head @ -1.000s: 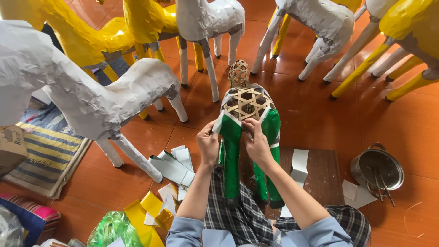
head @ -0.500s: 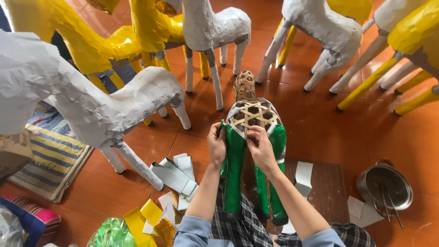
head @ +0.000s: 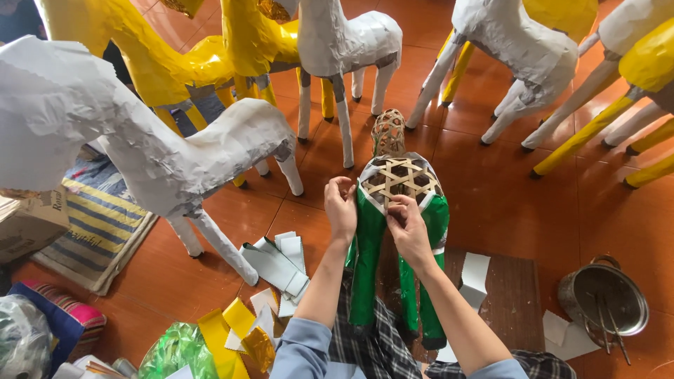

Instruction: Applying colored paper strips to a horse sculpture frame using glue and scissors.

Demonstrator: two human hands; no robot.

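Note:
A woven bamboo animal frame stands upside down between my knees, its legs wrapped in shiny green paper. My left hand presses the left side of the bare bamboo lattice where green paper meets white paper. My right hand pinches the lower edge of the lattice, fingers closed on the paper edge there. The frame's bare woven head points away from me.
White paper-covered animal figures and yellow ones stand around on the orange tile floor. Cut white paper pieces and yellow and green foil scraps lie at my left. A metal pot sits at right beside a wooden board.
The view has shifted downward slightly. My hands have stayed on the lattice, the left one sliding a little up the frame's left side.

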